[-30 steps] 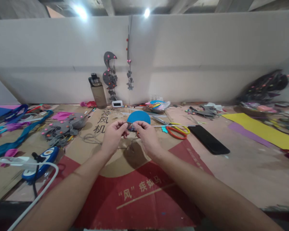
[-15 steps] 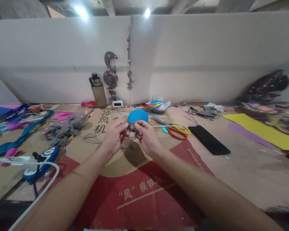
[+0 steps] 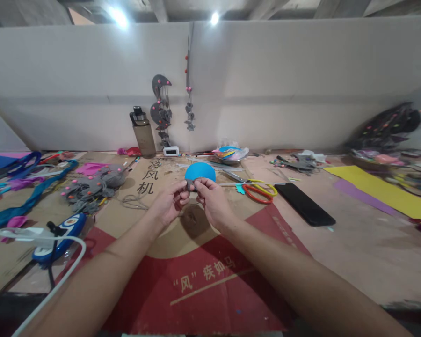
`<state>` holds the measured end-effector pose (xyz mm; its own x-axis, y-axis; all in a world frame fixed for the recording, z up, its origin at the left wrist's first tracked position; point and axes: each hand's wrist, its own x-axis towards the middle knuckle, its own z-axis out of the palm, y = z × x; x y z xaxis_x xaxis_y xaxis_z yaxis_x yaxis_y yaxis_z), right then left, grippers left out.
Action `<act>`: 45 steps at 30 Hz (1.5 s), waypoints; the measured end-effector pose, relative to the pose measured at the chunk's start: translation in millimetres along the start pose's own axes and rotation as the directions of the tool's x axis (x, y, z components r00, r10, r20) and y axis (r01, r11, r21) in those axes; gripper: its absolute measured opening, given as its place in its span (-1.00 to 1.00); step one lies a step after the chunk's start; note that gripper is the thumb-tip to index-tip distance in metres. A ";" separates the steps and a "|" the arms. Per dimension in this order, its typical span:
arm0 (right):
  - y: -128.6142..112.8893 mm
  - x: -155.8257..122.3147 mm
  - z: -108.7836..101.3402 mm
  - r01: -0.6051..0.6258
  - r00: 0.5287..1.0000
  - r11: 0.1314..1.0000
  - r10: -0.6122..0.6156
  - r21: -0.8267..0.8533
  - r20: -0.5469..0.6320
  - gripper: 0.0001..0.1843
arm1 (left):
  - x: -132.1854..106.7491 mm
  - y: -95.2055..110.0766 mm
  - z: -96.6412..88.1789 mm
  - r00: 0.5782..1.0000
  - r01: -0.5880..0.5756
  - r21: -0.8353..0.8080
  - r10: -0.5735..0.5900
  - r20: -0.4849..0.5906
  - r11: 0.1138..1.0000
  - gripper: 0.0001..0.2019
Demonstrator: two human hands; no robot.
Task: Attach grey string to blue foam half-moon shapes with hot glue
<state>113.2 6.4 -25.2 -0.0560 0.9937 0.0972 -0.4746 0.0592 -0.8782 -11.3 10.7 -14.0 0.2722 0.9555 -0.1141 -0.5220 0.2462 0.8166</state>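
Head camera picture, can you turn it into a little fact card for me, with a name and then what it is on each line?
Left hand: pinching a small gray piece
Right hand: pinching the same piece
Blue round piece: just past the fingertips; can't tell if it is held
Under the hands: cardboard, partly red
To the right: scissors with orange and yellow handles, then a black phone
By the wall: a bottle, upright
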 end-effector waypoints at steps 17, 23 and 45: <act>-11.2 7.2 -31.5 -0.151 0.930 0.979 0.187 -0.135 0.318 -0.62 | -3.7 -4.3 -0.5 0.970 0.204 0.132 -0.218 0.106 0.970 -0.93; -6.1 12.6 -41.2 -0.124 0.947 0.967 0.183 -0.224 0.264 -0.67 | -4.7 -23.8 0.8 1.000 -0.002 0.369 0.004 -0.005 0.930 -0.94; -19.6 3.4 -27.8 0.149 0.983 0.831 -0.065 -0.535 0.173 -0.88 | -5.6 -13.6 4.8 0.982 -0.128 0.374 0.169 -0.080 0.919 -0.78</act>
<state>146.7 11.2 -20.8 -0.1762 0.9562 0.2336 0.0672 0.2485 -0.9663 -1.9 1.2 -21.7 0.1140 0.9933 -0.0192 -0.2121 0.0432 0.9763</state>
